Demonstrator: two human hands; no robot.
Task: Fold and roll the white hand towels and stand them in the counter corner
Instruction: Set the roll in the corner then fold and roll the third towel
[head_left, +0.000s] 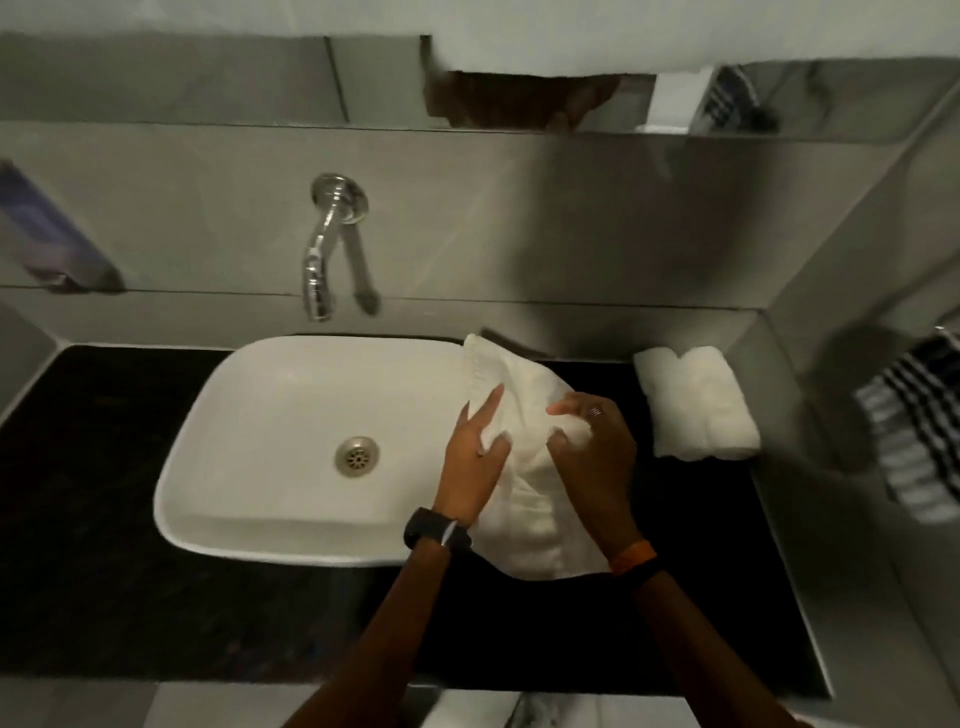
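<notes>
The white hand towel (524, 499) lies crumpled on the dark table (104, 519), draped from the right rim of the basin (291, 415) toward the near edge, its far end raised and pointing toward the back wall. Both hands work it at its middle. The left hand (475, 462) lies on its left side, fingers stretched along the cloth and the thumb pinching a fold — the grip is closed on the towel. The right hand (595, 447) sits just beside it on the right, fingers curled into a bunch of fabric, so that grip is clamped on the towel too. How the cloth is folded under the palms cannot be made out; the hands hide that part, and the near end disappears behind the right wrist.

To the right, in the far corner of the table, the rolled towels (696, 405) rest side by side against the wall, well apart from the hands. Whether they stand or lie is hard to tell from this high angle.

The left wrist carries a dark watch (436, 530), the right an orange band (634, 556), and a ring shows on a right finger. A chrome tap (327, 249) juts from the wall above the basin. At the right edge a black-and-white striped cloth (914, 431) hangs — blurred and cut off by the frame.
</notes>
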